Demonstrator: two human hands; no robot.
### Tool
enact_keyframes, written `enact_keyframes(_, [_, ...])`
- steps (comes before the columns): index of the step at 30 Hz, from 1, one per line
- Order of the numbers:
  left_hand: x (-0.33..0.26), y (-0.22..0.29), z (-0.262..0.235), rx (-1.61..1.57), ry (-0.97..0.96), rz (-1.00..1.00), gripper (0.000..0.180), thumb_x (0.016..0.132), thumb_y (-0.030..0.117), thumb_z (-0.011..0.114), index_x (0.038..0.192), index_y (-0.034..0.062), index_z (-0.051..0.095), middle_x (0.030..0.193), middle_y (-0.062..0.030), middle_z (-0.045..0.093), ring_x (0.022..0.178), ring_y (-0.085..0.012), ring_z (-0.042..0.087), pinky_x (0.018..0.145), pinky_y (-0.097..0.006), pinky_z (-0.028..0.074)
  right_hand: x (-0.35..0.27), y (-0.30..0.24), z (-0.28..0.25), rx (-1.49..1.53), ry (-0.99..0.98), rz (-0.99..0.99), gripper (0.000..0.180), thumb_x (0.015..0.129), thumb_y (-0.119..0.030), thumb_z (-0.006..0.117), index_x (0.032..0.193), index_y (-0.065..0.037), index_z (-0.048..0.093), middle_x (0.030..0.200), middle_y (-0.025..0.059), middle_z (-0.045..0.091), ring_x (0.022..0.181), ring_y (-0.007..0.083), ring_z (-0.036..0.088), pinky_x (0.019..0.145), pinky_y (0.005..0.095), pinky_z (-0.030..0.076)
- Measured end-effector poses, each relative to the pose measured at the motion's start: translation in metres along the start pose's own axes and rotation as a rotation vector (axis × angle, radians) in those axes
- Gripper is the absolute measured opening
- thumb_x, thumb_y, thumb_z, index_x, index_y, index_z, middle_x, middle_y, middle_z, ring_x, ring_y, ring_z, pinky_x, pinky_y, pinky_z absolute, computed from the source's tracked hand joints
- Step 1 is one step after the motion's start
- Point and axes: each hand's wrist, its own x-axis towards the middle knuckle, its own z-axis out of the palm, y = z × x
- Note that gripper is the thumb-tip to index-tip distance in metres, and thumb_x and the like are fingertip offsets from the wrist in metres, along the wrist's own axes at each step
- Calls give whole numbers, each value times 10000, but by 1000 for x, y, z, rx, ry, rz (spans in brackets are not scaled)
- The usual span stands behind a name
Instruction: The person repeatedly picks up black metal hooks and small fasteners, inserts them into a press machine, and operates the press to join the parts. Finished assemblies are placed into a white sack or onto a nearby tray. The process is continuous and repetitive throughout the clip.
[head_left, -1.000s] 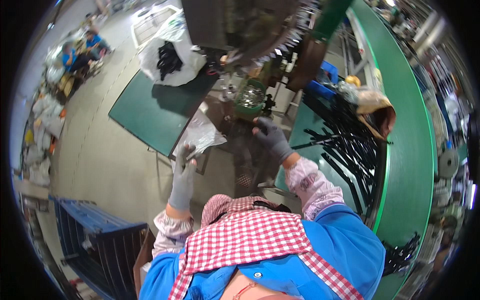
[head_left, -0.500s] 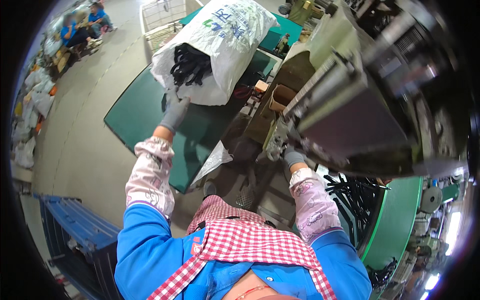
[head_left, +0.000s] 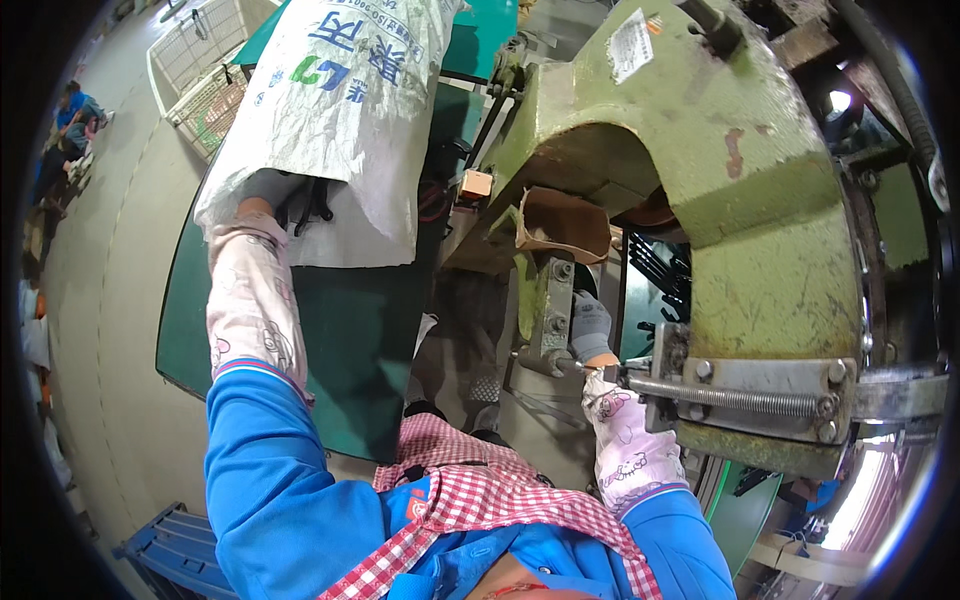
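My left hand [head_left: 268, 186], in a grey glove, reaches into the mouth of a white woven sack [head_left: 330, 110]. Its fingers are hidden inside, close to some black strips [head_left: 318, 202]. The sack lies on a dark green table [head_left: 345, 330] with its opening toward me. On the right, my gloved right hand [head_left: 591, 326] is beside a metal bracket [head_left: 553, 300] on a green press-like machine [head_left: 770, 190]. The bracket and machine parts cover its fingertips, so I cannot make out what they touch.
A brown cardboard box [head_left: 565, 225] sits in the machine's opening. A coil spring [head_left: 735, 393] runs across the machine's near side. More black pieces [head_left: 655, 275] lie beyond my right hand. A pale crate [head_left: 205, 85] stands far left; a blue crate [head_left: 175, 550] is near left.
My left hand has gone from the sack's lower edge into its opening. My view has shifted: the sack appears farther left, and the machine shows more fully. My right hand stays beside the bracket.
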Motion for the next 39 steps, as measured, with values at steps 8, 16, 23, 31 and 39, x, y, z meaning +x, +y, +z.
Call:
enact_keyframes(8, [-92, 73, -24, -160, -5, -26, 779, 754, 457, 718, 1342, -10, 510, 1262, -302, 579, 1203, -415, 553, 1006, -444, 449, -3, 2, 1, 27, -50, 63, 305, 886, -138, 533, 1139, -184, 697, 1225, 97, 658, 1045, 321, 648, 880, 412, 523])
enact_keyframes(16, [-235, 111, -2, 6, -64, -75, 703, 767, 345, 687, 1378, 81, 462, 1319, -209, 514, 1157, -422, 568, 957, -490, 485, 4, 39, 43, 4, 150, -89, 262, 858, -126, 564, 1079, -135, 705, 1140, 107, 680, 1032, 315, 646, 872, 397, 517])
enact_keyframes(23, [-344, 108, 35, -73, -10, -102, 596, 837, 274, 647, 1374, 66, 496, 1347, -186, 537, 1244, -372, 511, 1041, -440, 427, 4, 30, 36, -130, 206, -243, 249, 911, -247, 556, 1069, -127, 706, 1041, 148, 699, 923, 334, 669, 787, 435, 513])
enact_keyframes(31, [-425, 114, 60, 59, 378, -262, 481, 863, 289, 653, 1306, 128, 558, 1272, -144, 593, 1188, -348, 542, 1018, -441, 417, 4, 33, 0, 446, 315, -323, 325, 902, -374, 675, 925, -57, 744, 888, 136, 730, 733, 254, 677, 666, 387, 504])
enact_keyframes(39, [-391, 168, 66, 123, 181, -154, 596, 849, 326, 620, 1418, 206, 490, 1400, -163, 508, 1326, -351, 444, 1097, -463, 363, -49, -17, -136, 1535, -321, -334, 243, 941, -118, 657, 1111, 51, 697, 1052, 56, 718, 950, 102, 658, 867, 232, 510])
